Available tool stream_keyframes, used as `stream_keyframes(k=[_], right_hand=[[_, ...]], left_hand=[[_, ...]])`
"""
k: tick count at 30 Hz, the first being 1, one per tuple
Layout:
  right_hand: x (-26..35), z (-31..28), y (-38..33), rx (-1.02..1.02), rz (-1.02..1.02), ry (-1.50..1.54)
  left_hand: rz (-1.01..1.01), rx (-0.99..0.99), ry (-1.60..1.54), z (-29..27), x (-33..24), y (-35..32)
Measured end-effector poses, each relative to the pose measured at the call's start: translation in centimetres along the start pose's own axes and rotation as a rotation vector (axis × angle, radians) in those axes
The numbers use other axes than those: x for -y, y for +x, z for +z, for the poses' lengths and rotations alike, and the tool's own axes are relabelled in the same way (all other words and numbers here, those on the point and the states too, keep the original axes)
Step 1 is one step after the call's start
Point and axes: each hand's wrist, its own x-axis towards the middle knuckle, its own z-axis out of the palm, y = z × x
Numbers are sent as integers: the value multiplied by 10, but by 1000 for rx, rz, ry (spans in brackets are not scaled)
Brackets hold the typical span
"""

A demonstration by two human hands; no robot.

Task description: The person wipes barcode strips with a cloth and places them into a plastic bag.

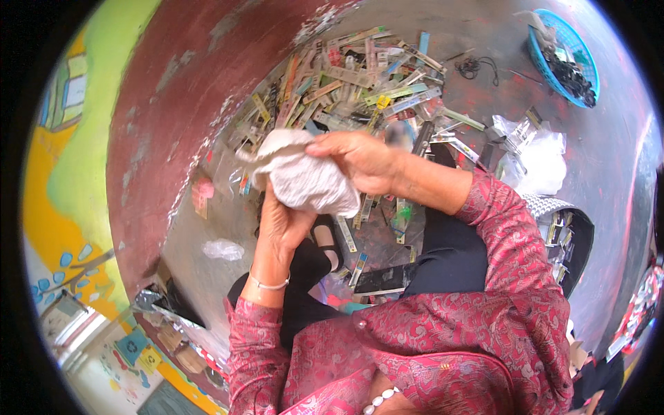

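A crumpled off-white cloth (311, 181) is held up in front of me between both hands. My left hand (282, 220) grips it from below, its fingers hidden behind the fabric. At the cloth's upper right, my right hand (363, 159) pinches the edge between thumb and fingers. Below and beyond the cloth, a heap of long narrow strips (353, 76) in many colours covers the floor, some looking like printed card or plastic packaging.
A blue plastic basket (564, 57) holding dark items stands at the far right. White plastic bags (541, 162) lie nearer, beside a dark container (575, 242) with more strips. A small clear bag (223, 250) rests on the floor at left, near the maroon wall (166, 104).
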Motion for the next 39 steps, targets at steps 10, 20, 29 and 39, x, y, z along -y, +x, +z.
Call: stream_keyframes(k=[10,20,29,39], right_hand=[[16,-31,2,-340,-80,-539],[-31,-54,-1,153,244,114],[-30,-60,5,-11,282,69],[98,-128,-64,-124,-480,-122]], left_hand=[[186,-218,324,6,-6,4],[113,-252,898,-6,13,3],[132,-208,1207,-4,6,1],[64,-173,661,2,-29,-14]])
